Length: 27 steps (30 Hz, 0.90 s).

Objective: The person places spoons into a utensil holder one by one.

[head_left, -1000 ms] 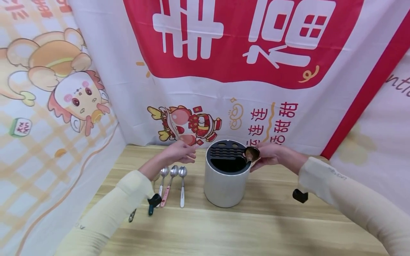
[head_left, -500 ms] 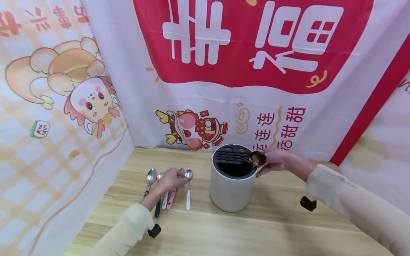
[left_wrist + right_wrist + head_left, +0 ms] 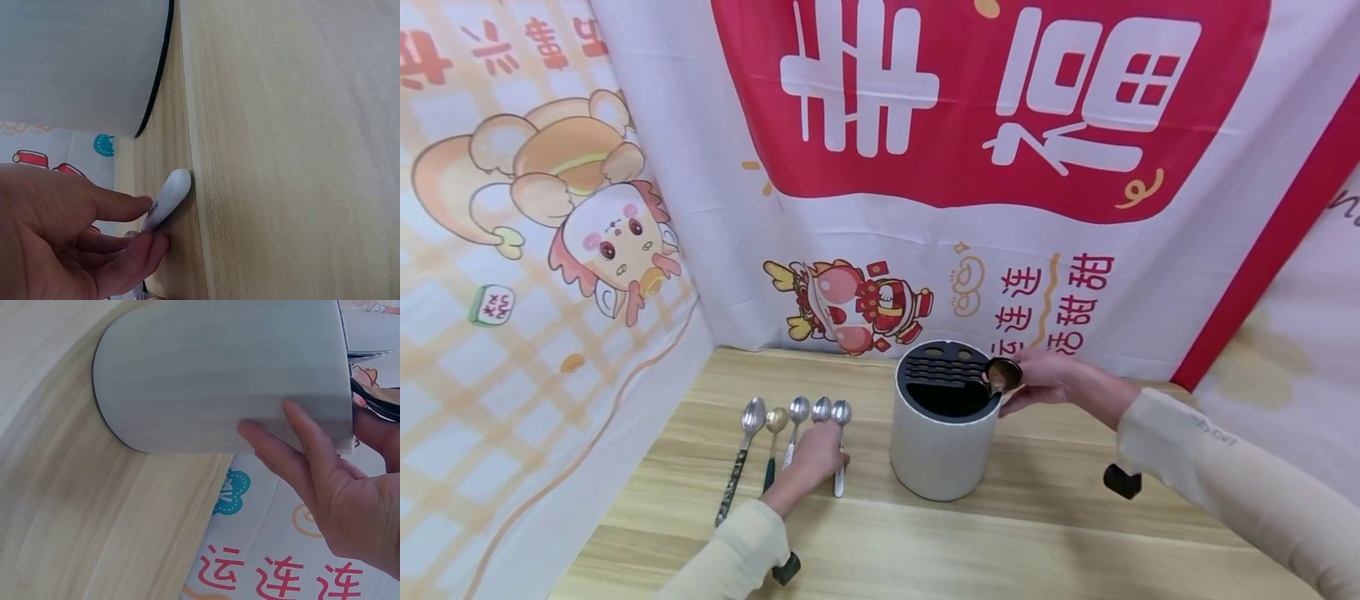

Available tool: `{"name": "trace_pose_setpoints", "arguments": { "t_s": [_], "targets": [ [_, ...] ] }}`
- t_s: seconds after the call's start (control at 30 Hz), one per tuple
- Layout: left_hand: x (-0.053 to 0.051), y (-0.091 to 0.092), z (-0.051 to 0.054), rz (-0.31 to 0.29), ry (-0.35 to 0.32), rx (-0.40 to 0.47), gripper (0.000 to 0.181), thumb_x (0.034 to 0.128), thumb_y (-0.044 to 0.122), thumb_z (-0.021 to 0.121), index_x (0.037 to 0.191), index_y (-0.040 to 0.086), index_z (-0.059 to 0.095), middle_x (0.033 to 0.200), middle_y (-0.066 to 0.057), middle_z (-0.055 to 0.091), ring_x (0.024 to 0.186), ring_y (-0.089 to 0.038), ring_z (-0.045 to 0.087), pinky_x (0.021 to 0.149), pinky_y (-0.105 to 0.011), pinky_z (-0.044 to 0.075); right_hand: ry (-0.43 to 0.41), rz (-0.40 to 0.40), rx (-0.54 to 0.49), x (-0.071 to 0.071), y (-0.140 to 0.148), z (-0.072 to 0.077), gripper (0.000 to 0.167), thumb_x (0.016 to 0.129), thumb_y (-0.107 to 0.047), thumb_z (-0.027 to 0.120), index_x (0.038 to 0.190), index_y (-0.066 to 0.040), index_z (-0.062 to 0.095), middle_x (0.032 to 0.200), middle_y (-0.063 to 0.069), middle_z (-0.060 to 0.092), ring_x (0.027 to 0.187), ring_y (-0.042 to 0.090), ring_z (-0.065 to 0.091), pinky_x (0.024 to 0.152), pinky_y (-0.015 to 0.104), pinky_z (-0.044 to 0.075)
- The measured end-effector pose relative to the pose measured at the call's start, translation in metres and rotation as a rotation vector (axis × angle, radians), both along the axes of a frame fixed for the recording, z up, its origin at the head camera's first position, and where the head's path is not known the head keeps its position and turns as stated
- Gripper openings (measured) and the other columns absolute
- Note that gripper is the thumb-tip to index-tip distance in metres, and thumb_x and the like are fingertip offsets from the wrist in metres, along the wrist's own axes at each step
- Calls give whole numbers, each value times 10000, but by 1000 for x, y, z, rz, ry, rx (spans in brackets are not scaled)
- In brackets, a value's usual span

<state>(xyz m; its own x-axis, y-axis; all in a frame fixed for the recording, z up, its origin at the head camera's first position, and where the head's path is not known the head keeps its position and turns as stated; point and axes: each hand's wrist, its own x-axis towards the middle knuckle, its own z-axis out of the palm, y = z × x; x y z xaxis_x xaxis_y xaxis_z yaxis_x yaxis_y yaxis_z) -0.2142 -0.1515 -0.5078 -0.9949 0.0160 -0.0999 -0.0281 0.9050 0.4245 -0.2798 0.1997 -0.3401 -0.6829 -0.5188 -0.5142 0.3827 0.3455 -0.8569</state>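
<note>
My left hand is low over a row of spoons on the table. In the left wrist view its thumb and fingers pinch the white handle of the rightmost spoon. To its left lie a spoon with a patterned dark handle, a spoon with a dark green handle and others partly under the hand. My right hand holds the white utensil holder at its right rim, fingers on the wall. Spoon bowls stick out of the holder beside the thumb.
The holder has a black slotted top with a large front opening. A wooden table lies under everything. Printed cloth hangs behind, and another cloth hangs on the left.
My left hand has come down from beside the holder to the spoon row and taken the rightmost spoon's handle. The right hand stays at the rim. The head view shifted slightly.
</note>
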Motion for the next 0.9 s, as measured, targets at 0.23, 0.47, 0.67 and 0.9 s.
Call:
{"name": "trace_pose_setpoints", "arguments": {
  "t_s": [0.23, 0.47, 0.67, 0.9],
  "targets": [
    [-6, 1, 1, 9, -35, -11, 231, 756, 10, 748, 700, 91, 540, 614, -30, 537, 519, -162, 532, 448, -241, 456, 3, -3, 11, -1, -1, 4, 178, 1017, -54, 538, 947, -81, 700, 991, 82, 665, 881, 191, 705, 916, 446, 580],
    [-8, -8, -4, -23, -62, 111, 295, 729, 67, 768, 570, 117, 525, 514, 24, 521, 461, -119, 503, 435, -219, 418, 3, -6, 14, -2, -3, 2, 151, 1018, -34, 522, 1002, -52, 671, 1022, 88, 643, 888, 187, 696, 921, 449, 581],
    [1, -9, 7, -50, -75, 371, 142, 819, 56, 746, 734, 38, 634, 651, -49, 659, 572, -183, 659, 523, -274, 547, -6, -29, 26, 0, -1, 0, 153, 1013, -17, 522, 987, -46, 671, 1040, 95, 617, 887, 187, 689, 914, 445, 584],
    [1, -7, 36, -2, -55, 609, 103, 915, 111, 697, 899, 9, 694, 729, -69, 718, 725, -309, 720, 678, -404, 614, 2, -26, 18, 2, -1, 2, 128, 1010, -47, 547, 1004, -50, 675, 1036, 97, 637, 902, 201, 692, 926, 455, 576]
  ]
}}
